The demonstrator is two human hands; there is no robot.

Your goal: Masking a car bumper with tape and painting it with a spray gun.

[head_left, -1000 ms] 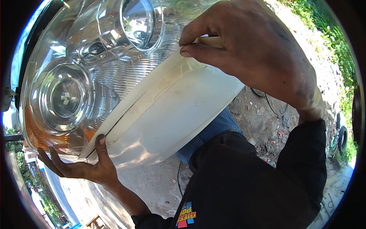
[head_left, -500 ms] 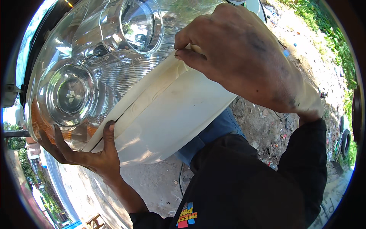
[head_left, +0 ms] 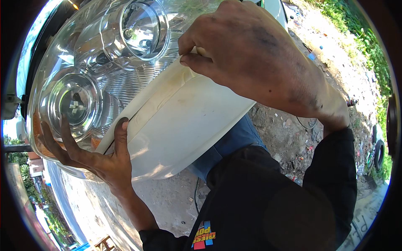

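Note:
A large clear car headlight (head_left: 140, 77) with two round lamps and orange side parts fills the upper left. Along its lower edge runs a white body panel (head_left: 180, 115) with a folded lip and a thin dark gap near its left end. My left hand (head_left: 102, 163) has its fingers spread over the lower corner of the headlight, and its thumb presses on the panel's lip beside the gap. Closed in a pinch, my right hand (head_left: 255, 54) grips the lip farther up at the right; the exact spot is partly hidden behind its fingers.
My jeans (head_left: 230, 144) are close below the panel. Bare ground with scattered litter lies to the right, with a plastic bottle (head_left: 315, 52) and a tire (head_left: 379, 152). A dark cable (head_left: 197, 196) runs on the ground. Green plants (head_left: 368, 54) grow at the upper right.
My left fingers have shifted up the headlight, now overlapping the lower round lamp. The right hand keeps its pinch. The whole view has moved slightly.

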